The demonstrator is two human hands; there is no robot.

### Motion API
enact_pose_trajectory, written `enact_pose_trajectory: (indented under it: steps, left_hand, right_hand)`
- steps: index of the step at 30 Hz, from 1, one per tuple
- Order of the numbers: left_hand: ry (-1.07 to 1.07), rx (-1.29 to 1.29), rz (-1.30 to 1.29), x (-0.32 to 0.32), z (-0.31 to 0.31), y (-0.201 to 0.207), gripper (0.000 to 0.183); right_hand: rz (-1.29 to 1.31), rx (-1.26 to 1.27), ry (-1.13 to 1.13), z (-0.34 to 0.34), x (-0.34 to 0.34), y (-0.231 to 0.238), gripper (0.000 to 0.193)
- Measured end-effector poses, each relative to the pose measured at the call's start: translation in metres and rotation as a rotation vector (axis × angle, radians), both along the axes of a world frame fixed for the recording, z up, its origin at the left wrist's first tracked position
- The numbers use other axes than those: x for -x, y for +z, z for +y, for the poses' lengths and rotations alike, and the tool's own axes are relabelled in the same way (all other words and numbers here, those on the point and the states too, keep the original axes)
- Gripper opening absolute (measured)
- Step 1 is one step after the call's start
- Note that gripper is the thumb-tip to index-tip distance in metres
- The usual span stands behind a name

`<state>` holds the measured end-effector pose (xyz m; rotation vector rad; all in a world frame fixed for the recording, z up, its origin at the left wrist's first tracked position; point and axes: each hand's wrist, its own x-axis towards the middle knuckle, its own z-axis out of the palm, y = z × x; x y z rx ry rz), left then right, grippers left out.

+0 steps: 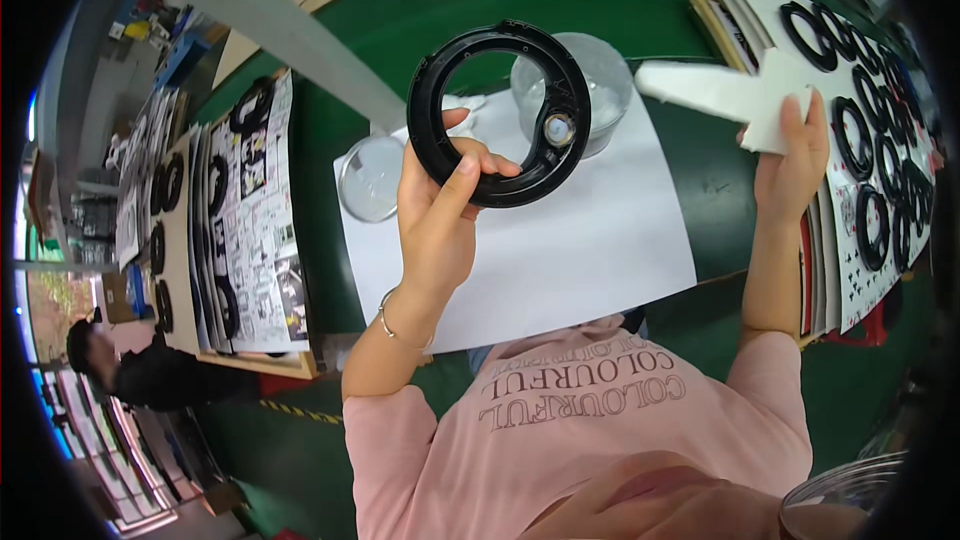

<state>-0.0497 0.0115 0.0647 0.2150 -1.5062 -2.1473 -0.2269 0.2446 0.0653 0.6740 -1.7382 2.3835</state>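
My left hand (440, 215) grips a black plastic ring (428, 90) by its lower left edge and holds it up over the table. A small round pale spot (558, 128) shows on the ring's right side. Raised at the right, my right hand (792, 155) pinches a limp white cloth or wipe (715, 95), one end of which sticks out to the left. Behind the ring stands a clear round tub (607, 80), partly covered by it. A round clear lid (370, 178) lies left of my left hand.
A white sheet (570, 260) covers part of the green table (715, 225). Stacked boards with several black rings stand at the right (855, 130) and left (255, 210). A grey post (270, 25) slants across the upper left. Another person (150, 370) is at the far left.
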Motion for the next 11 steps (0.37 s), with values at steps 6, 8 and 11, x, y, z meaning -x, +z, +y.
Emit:
enact_pose_trajectory:
  steps: [6, 8, 11]
  left_hand:
    - [0.023, -0.054, -0.041, -0.018, -0.006, -0.014, 0.035]
    - [0.021, -0.058, -0.035, -0.021, -0.007, -0.016, 0.035]
    - [0.003, -0.056, -0.023, -0.025, -0.011, -0.021, 0.035]
  right_hand:
    - [0.089, -0.248, 0.025, -0.024, -0.025, -0.016, 0.032]
    - [0.103, -0.284, 0.034, -0.028, -0.027, -0.016, 0.032]
    - [0.11, -0.316, 0.094, -0.034, -0.033, -0.013, 0.035]
